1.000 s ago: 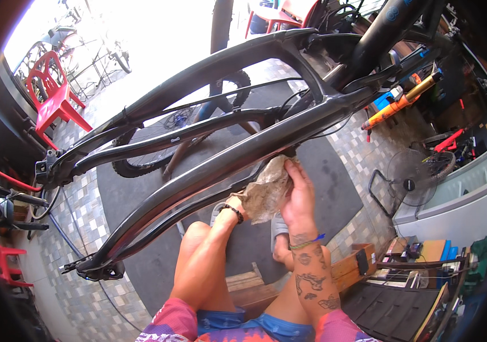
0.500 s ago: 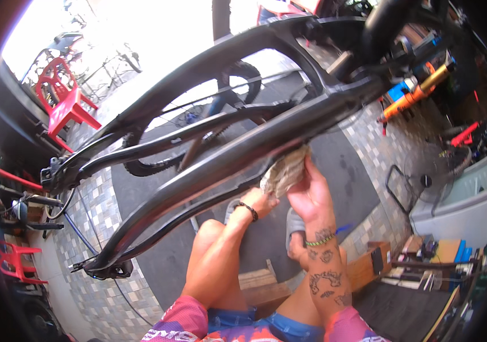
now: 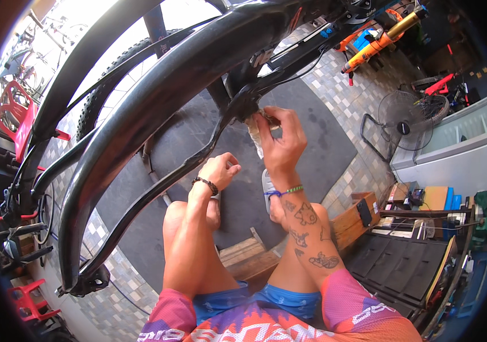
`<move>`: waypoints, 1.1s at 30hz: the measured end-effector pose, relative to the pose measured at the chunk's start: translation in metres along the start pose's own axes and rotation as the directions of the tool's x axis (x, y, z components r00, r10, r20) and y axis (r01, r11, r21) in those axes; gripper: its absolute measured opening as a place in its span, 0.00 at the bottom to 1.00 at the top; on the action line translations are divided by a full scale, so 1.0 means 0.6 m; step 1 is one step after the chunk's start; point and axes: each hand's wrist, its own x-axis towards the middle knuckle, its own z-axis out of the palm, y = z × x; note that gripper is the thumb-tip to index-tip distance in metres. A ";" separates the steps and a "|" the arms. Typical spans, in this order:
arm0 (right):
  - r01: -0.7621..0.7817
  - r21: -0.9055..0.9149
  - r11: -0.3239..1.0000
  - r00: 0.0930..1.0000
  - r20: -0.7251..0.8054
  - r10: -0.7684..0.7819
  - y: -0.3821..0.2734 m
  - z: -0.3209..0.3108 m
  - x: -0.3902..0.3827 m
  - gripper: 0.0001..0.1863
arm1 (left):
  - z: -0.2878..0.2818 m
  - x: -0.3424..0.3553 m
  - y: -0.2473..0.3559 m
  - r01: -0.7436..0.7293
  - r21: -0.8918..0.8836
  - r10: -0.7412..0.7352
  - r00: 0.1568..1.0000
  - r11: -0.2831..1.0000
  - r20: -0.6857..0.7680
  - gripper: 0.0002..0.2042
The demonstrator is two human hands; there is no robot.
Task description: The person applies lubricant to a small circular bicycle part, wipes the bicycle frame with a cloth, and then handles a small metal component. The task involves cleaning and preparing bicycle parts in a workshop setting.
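A black bicycle frame [image 3: 135,91] stretches across the view above my hands, its thick curved tube running down to the lower left. My right hand [image 3: 283,139] is closed on a crumpled, dirty pale rag [image 3: 254,134], pinching it between thumb and fingers. The rag's top touches the dark joint [image 3: 243,107] on the frame's underside, and its loose end hangs down. Just right of the slim lower tube [image 3: 182,166], my left hand [image 3: 219,172] is loosely curled with nothing visible in it. Its fingertips are partly turned out of sight.
A black mat [image 3: 317,125] covers the tiled floor below. An orange suspension fork [image 3: 377,48], a standing fan [image 3: 406,121] and a wooden box edge [image 3: 357,219] are on the right. Red plastic chairs [image 3: 16,117] stand on the left, near a knobby tire [image 3: 98,91].
The bicycle frame now appears larger and shifted left, with its far end out of view. My left hand has left the rag; my right hand has raised it to the joint.
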 end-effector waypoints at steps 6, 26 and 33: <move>-0.506 0.180 0.844 0.859 0.192 0.474 0.022 0.014 -0.017 0.07 | 0.002 -0.004 0.013 -0.045 0.005 0.045 0.998 0.999 -0.048 0.14; -0.041 -0.173 0.984 0.999 0.012 0.043 -0.030 0.013 -0.051 0.14 | 0.006 0.001 0.007 -0.018 0.026 0.018 1.000 0.999 -0.007 0.15; -0.739 0.672 0.051 0.491 0.485 0.724 -0.083 0.022 -0.036 0.12 | 0.076 0.066 -0.130 -0.360 0.864 0.462 0.869 0.351 0.175 0.14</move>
